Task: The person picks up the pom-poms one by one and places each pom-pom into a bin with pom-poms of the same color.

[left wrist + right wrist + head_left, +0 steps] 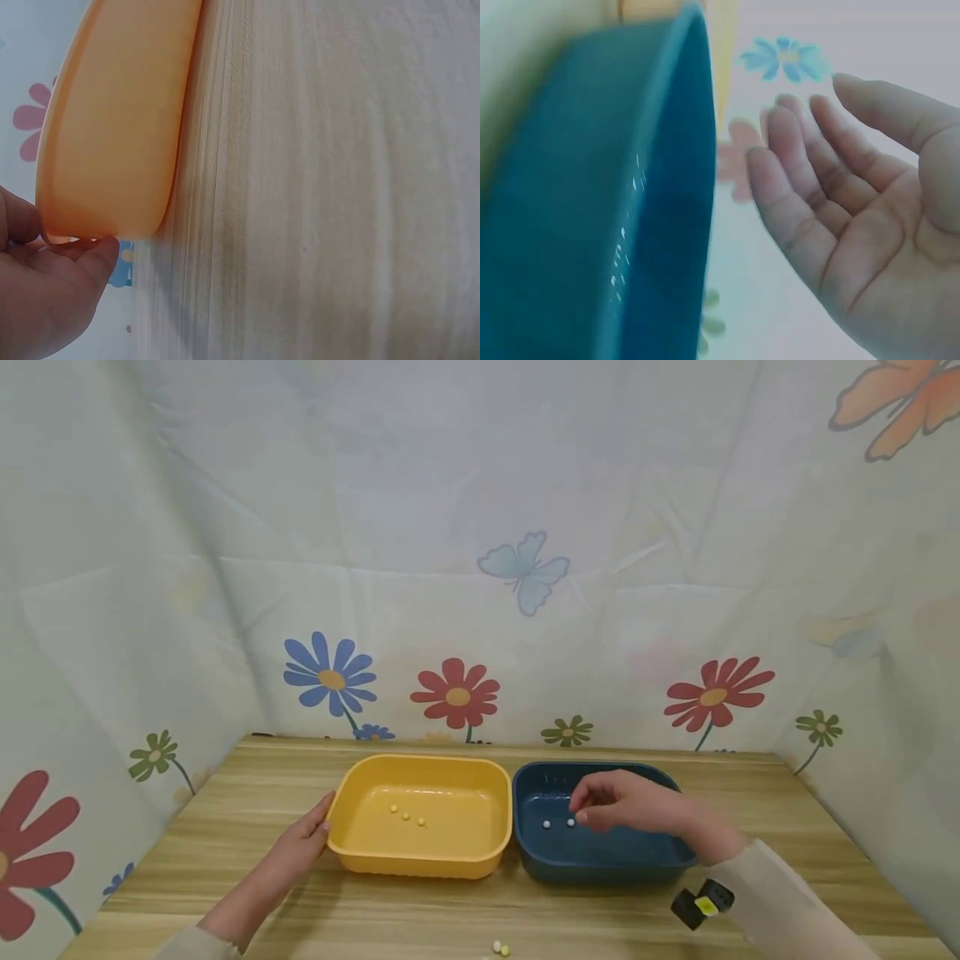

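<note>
My left hand (302,839) grips the left rim of a yellow basin (420,866), thumb and fingers on either side of the rim in the left wrist view. Inside that basin lie three small yellow balls (406,816). My right hand (618,800) is over the dark blue basin (600,874), its fingers loosely bent and nothing between them. In the right wrist view the palm (870,240) shows bare beside the blue rim. Two small white balls (546,824) are on the blue basin's floor, one close to my fingertips in the head view.
The two basins stand side by side on a wood-grain table (795,835). Near its front edge lie a white ball (497,947) and a yellow ball (505,951), close together. A flower-printed cloth (420,593) hangs behind. A black camera (701,906) sits by my right wrist.
</note>
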Demonstrator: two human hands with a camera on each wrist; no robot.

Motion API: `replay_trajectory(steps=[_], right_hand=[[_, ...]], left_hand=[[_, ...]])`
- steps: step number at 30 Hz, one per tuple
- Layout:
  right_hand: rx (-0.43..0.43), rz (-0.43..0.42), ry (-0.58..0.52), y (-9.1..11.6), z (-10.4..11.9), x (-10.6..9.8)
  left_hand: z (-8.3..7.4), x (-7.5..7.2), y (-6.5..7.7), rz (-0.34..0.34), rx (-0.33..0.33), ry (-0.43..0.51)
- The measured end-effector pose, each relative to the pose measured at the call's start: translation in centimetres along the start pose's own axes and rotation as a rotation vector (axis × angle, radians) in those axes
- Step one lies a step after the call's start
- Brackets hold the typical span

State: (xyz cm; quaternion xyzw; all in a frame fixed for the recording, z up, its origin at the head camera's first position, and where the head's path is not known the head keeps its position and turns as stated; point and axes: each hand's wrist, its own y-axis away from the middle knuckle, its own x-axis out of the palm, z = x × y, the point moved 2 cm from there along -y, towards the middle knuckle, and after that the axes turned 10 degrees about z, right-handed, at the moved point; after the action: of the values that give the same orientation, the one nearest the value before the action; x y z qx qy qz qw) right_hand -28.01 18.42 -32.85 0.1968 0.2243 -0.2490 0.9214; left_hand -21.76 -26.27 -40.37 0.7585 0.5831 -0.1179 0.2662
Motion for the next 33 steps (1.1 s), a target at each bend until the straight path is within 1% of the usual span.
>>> replay_trajectory(steps=[5, 11, 12, 15, 19, 22, 25, 28, 30, 33], right_hand=[[-0.031, -0.033, -0.092, 0.0, 0.4, 3.3], [-0.101, -0.038, -0.198, -0.5, 0.4, 6.8], [-0.101, -0.037, -0.212, -0.6, 0.5, 7.4], [-0.106, -0.029, -0.221, -1.1, 0.5, 8.9], [-0.092, -0.012, -0.185, -1.8, 0.4, 10.8], [-0.068, -0.010, -0.178, -2.2, 0.5, 12.0], [-0.036, 0.000, -0.206, -2.6, 0.2, 13.1], [-0.009, 0.034, -0.232, -3.5, -1.4, 14.3], [0.007, 0.070, -0.258, -4.4, -3.5, 15.2], [-0.005, 0.115, -0.260, -6.0, -7.0, 16.5]], left_hand=[[0.0, 0.0, -0.1, 0.000, 0.003, -0.010], [0.0, 0.0, -0.2, 0.004, 0.001, -0.015], [0.1, 0.0, -0.2, 0.003, 0.000, -0.016], [0.1, 0.0, -0.2, 0.005, 0.002, -0.017], [0.1, 0.0, -0.2, 0.010, -0.001, -0.015], [0.2, 0.0, -0.3, 0.012, -0.002, -0.013], [0.3, 0.0, -0.4, 0.013, -0.003, -0.006], [0.4, -0.1, -0.4, 0.013, -0.002, -0.004], [0.4, -0.1, -0.4, 0.016, -0.001, 0.001], [0.5, 0.0, -0.3, 0.020, 0.000, 0.008]])
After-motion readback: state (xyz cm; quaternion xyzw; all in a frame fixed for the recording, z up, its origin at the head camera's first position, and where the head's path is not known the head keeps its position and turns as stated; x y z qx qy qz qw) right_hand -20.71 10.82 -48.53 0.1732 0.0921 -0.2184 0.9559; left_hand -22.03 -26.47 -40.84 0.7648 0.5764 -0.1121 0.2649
